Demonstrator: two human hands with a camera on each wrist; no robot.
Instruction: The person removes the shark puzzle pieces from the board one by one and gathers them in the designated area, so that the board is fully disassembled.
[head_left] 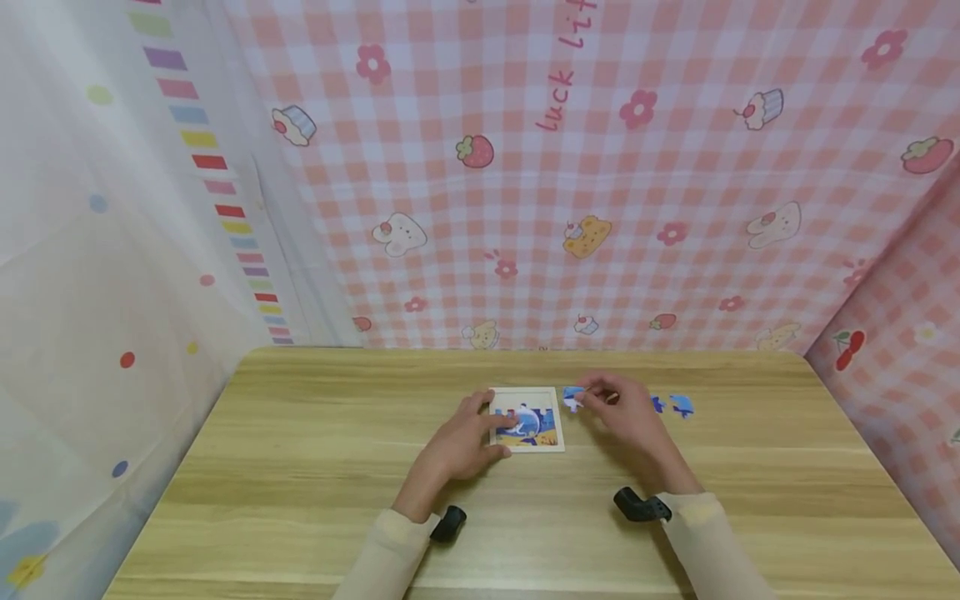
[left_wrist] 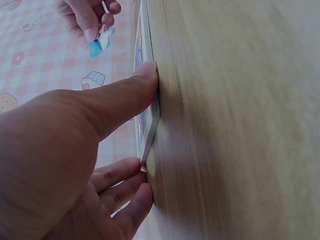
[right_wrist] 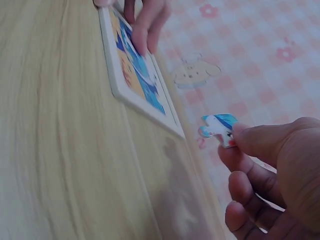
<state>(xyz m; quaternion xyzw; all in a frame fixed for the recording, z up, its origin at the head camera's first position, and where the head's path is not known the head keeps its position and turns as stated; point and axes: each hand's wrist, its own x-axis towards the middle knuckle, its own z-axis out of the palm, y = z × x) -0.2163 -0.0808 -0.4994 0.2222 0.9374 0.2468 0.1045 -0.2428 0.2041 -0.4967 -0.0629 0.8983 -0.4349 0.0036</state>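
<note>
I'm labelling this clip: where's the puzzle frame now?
In the head view, the puzzle frame lies on the table between the left hand, touching its left side, and the puzzle piece pinched in the right hand.

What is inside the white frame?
The frame holds puzzle pieces in its near part; its far part looks mostly bare. The left hand covers some of the left side; what is underneath cannot be seen.
</note>
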